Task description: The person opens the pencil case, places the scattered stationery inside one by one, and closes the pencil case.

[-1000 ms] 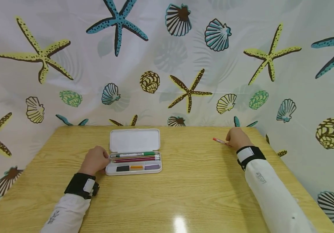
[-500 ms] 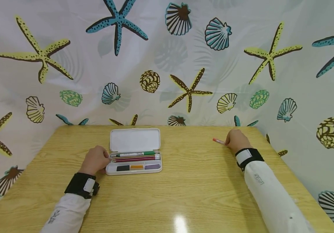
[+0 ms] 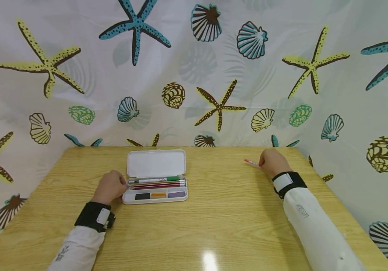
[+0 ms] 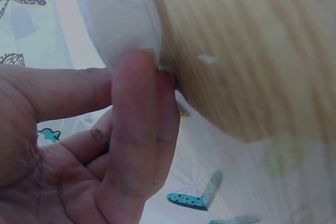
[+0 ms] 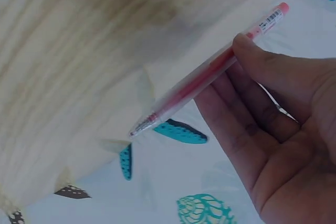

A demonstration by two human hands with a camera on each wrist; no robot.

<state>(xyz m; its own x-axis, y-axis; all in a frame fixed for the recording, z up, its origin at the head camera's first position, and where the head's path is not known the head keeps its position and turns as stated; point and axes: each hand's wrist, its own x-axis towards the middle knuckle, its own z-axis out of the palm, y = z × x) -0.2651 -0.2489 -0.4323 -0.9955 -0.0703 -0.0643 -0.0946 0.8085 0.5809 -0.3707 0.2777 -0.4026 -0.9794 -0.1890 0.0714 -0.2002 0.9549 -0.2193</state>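
Observation:
A white pencil case [image 3: 124, 199] lies on the left half of the table with its lid raised behind it. My left hand [image 3: 110, 186] pinches the left end of the case, thumb against the fingers. The left wrist view gives a close look at the case's white end [image 4: 123, 17] at the fingertips. On the right, near the back, my right hand [image 3: 275, 162] holds a clear-barrelled pen [image 5: 197, 80] with a red core and a pinkish-red end cap. The thumb presses the pen against the fingers, and its metal tip points away from the palm.
Inside the case lie a green-and-white marker [image 3: 156, 180], several pencils [image 3: 156, 185], and black [image 3: 142, 196], orange [image 3: 158, 195] and purple [image 3: 177, 194] blocks. The wooden table [image 3: 200, 222] ends at a curtain [image 3: 180, 128] printed with starfish and shells.
My right hand has shifted slightly left with the pen in its grip. The left hand and the pencil case stay where they were.

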